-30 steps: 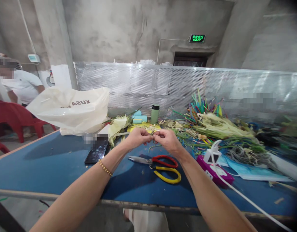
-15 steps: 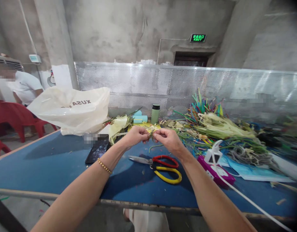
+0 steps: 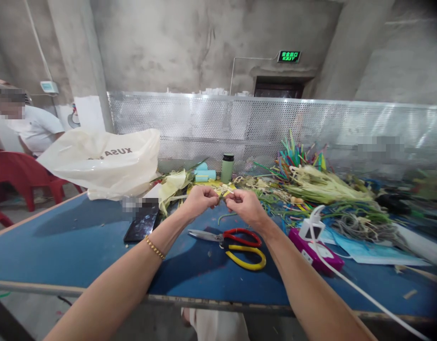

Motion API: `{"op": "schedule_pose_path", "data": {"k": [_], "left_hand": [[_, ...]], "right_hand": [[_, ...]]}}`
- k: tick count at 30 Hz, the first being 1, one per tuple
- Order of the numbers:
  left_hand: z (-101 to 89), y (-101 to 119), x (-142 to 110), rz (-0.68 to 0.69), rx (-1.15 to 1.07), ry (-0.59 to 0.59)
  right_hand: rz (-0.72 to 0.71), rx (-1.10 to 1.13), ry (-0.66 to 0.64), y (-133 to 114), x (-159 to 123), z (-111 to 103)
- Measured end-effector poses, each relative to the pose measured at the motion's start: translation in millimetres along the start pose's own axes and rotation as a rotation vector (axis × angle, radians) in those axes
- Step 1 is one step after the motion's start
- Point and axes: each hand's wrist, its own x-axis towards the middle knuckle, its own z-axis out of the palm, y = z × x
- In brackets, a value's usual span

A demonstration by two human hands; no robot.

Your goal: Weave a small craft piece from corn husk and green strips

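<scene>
My left hand [image 3: 202, 199] and my right hand [image 3: 245, 204] meet nearly fingertip to fingertip above the middle of the table. Both pinch closed on a small pale, straw-like strip [image 3: 222, 196], mostly hidden by the fingers and hard to tell from the scraps behind. A curved green strand [image 3: 226, 216] shows just below them. Scissors [image 3: 225, 240] with one red and one yellow handle lie under my hands, blades to the left. Pale green corn husks [image 3: 174, 184] are left of my left hand; a bigger husk pile [image 3: 323, 184] spreads to the right.
A blue table [image 3: 79, 251] bears a white plastic bag [image 3: 108, 163], dark tablet [image 3: 142, 222], green bottle [image 3: 227, 168], light-blue rolls [image 3: 205, 175], purple power strip [image 3: 316, 253] with a white cable, and grey cord bundles [image 3: 368, 229]. Behind stands a perforated metal screen [image 3: 190, 123]. A person [image 3: 37, 125] is at left.
My fingertips have shifted slightly, still pinching close together. The whole view has moved a little, and the person at left leans a bit differently. The scissors stay put.
</scene>
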Motion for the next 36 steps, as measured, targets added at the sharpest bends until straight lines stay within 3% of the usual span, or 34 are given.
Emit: {"op": "schedule_pose_path", "data": {"k": [9, 13, 19, 36], "left_hand": [[0.4, 0, 0, 0.002, -0.02, 0.055], [3.2, 2, -2, 0.005, -0.023, 0.039], [5.9, 3, -5, -0.026, -0.053, -0.054], [5.7, -7, 0, -0.027, 0.081, 0.011]], "right_hand": [[0.046, 0.176, -0.03, 2, 0, 1], [0.0, 0.097, -0.055, 5, 0, 2], [-0.071, -0.081, 0.015, 4, 0, 4], [-0.052, -0.094, 0.059, 7, 1, 9]]}}
